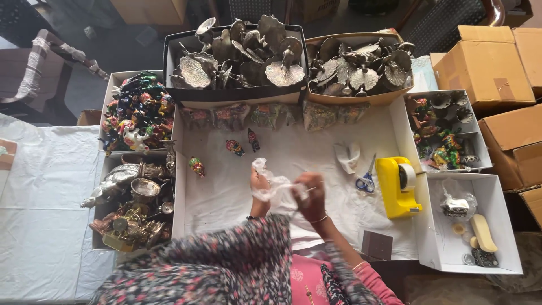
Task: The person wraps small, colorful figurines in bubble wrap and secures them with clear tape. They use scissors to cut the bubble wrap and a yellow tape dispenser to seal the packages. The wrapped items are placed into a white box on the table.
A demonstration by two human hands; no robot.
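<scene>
both my hands are gripping one crumpled clear plastic bag over the white cloth.

my left hand (259,186) is pinching the upper end of the plastic bag (276,185) and my right hand (309,195) is clenching its lower end, above the white cloth (226,197). three small painted figurines (234,147) are standing ahead of me, one pair of scissors (367,179) and one yellow tape dispenser (395,186) are lying to my right, and two boxes of metal leaf dishes (237,56) are sitting beyond.

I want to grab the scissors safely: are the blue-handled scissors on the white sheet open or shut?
Shut, it seems: the scissors lie flat beside the yellow tape dispenser, blades together in one point.
</scene>
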